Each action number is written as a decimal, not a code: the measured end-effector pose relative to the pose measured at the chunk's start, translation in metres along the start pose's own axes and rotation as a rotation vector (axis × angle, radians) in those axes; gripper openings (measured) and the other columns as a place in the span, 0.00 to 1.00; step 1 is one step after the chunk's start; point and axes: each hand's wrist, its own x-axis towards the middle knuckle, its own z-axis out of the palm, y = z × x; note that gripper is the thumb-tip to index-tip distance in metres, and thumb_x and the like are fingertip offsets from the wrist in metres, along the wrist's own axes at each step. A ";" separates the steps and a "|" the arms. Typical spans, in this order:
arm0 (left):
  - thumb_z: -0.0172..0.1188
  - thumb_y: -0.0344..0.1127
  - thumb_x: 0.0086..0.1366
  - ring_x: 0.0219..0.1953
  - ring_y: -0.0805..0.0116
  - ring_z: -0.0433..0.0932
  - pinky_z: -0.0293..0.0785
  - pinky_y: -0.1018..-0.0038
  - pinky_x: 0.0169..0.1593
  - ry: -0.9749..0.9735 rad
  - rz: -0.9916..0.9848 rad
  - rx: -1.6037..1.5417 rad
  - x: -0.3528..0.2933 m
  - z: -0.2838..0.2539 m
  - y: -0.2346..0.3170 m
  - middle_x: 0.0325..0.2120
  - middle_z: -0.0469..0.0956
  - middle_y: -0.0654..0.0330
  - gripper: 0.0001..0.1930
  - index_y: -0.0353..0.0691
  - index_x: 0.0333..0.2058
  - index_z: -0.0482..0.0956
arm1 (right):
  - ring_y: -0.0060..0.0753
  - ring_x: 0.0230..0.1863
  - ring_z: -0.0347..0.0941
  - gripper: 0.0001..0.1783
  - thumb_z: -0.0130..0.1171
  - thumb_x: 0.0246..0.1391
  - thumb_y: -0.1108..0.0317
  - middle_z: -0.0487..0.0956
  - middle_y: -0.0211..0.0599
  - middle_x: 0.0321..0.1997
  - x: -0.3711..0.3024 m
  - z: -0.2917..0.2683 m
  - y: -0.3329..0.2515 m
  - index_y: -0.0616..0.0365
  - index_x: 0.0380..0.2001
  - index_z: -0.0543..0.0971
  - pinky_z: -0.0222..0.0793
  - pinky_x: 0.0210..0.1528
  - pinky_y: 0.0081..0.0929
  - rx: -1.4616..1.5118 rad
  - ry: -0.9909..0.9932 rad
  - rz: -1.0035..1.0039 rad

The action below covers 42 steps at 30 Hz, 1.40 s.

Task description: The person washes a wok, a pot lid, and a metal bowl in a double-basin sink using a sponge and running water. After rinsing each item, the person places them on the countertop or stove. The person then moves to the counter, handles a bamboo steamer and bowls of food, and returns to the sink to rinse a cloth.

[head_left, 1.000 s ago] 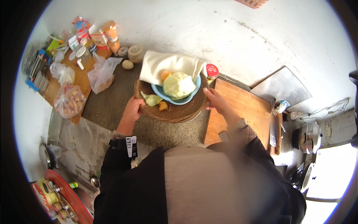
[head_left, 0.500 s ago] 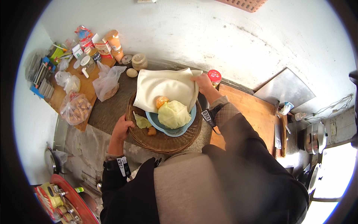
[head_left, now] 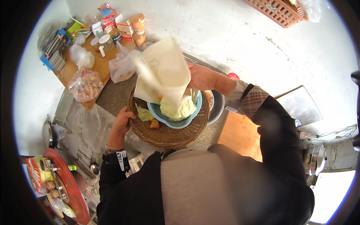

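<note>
My right hand (head_left: 204,78) is closed on a smooth cream-white sheet (head_left: 168,67), holding it up, partly blurred, above the far side of a round wicker basket (head_left: 165,139). My left hand (head_left: 123,119) grips that basket's left rim. Inside the basket sits a light blue plastic colander (head_left: 179,124) with a pale green cabbage (head_left: 174,109) in it. A loose cabbage leaf (head_left: 144,113) and a small brown lump (head_left: 154,123) lie beside the colander. The raised sheet hides nearly all of an orange item behind the cabbage.
A metal bowl (head_left: 218,107) stands right of the basket, beside a wooden board (head_left: 242,135). Bags (head_left: 85,85), jars (head_left: 106,42) and boxes crowd the board at the back left. A pink plastic basket (head_left: 275,11) hangs high on the wall. A red tray (head_left: 71,180) is at lower left.
My right hand has lifted the cream sheet up from the basket's far side, bending it over the cabbage. My left hand keeps its hold on the rim. The whole view has shifted.
</note>
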 end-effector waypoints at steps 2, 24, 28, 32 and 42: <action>0.46 0.18 0.44 0.40 0.63 0.76 0.74 0.71 0.45 0.074 0.026 -0.035 -0.003 -0.001 -0.010 0.40 0.75 0.54 0.25 0.28 0.47 0.68 | 0.41 0.63 0.56 0.09 0.54 0.40 0.77 0.66 0.34 0.59 0.001 -0.001 0.003 0.56 0.29 0.77 0.57 0.62 0.35 0.021 -0.155 0.028; 0.52 0.19 0.52 0.49 0.61 0.72 0.69 0.69 0.51 0.376 0.133 -0.076 -0.080 -0.038 -0.049 0.48 0.72 0.52 0.25 0.28 0.51 0.65 | 0.29 0.31 0.74 0.24 0.65 0.39 0.57 0.79 0.36 0.29 0.048 0.111 -0.036 0.64 0.37 0.77 0.69 0.38 0.25 1.372 -0.235 1.300; 0.49 0.17 0.49 0.47 0.61 0.73 0.69 0.69 0.50 0.386 0.085 -0.073 -0.091 -0.054 -0.062 0.46 0.73 0.54 0.26 0.30 0.51 0.66 | 0.25 0.30 0.72 0.19 0.62 0.39 0.69 0.78 0.36 0.30 0.053 0.129 -0.062 0.65 0.37 0.77 0.68 0.34 0.21 1.316 -0.034 1.214; 0.45 0.15 0.43 0.43 0.61 0.74 0.70 0.69 0.48 0.344 0.108 -0.111 -0.093 -0.071 -0.069 0.41 0.75 0.56 0.28 0.31 0.48 0.67 | 0.27 0.34 0.73 0.21 0.61 0.40 0.70 0.77 0.37 0.33 0.055 0.141 -0.066 0.66 0.41 0.73 0.69 0.38 0.25 1.381 0.160 1.297; 0.46 0.16 0.48 0.38 0.63 0.73 0.71 0.71 0.38 0.569 0.223 -0.249 -0.058 -0.098 -0.086 0.39 0.73 0.59 0.24 0.36 0.47 0.68 | 0.29 0.41 0.74 0.21 0.58 0.45 0.69 0.76 0.39 0.41 0.024 0.112 -0.047 0.60 0.46 0.71 0.71 0.40 0.26 1.212 0.395 1.415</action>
